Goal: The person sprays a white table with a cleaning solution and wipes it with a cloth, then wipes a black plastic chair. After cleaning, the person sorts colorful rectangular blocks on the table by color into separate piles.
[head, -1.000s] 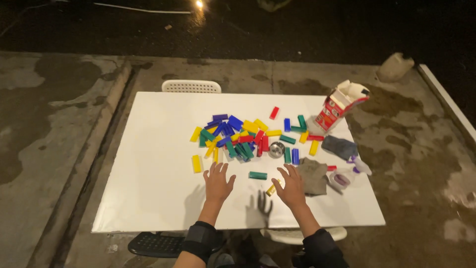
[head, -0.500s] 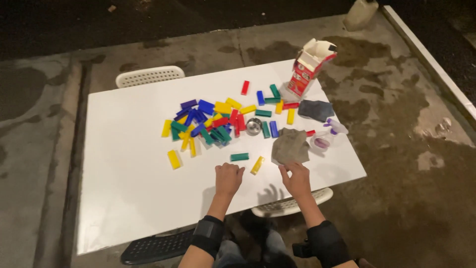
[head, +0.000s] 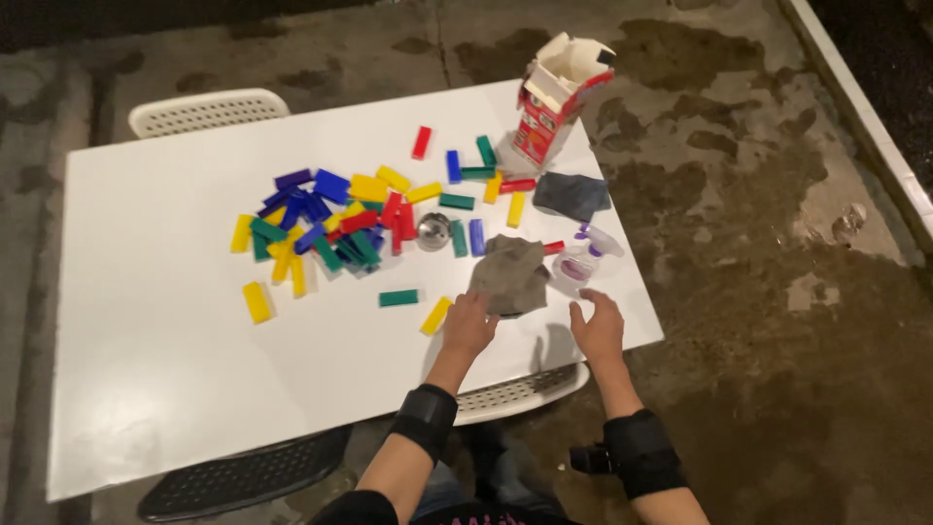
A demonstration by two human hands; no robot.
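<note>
The left hand (head: 470,326) rested with its fingers on the near edge of a crumpled grey cloth (head: 509,275), touching it but not yet gripping. The right hand (head: 599,329) hovered open, holding nothing, just below a small clear spray bottle (head: 581,261) lying on its side. The cloth lay on the white table (head: 175,369), right of the pile of coloured blocks (head: 330,224). It looked soft and light — likely to fold when lifted — so a pinch at a raised fold seemed best. The bottle seemed light and could roll.

The grey cloth (head: 509,275) hides the left hand (head: 470,326) fingertips; contact is unclear.
</note>
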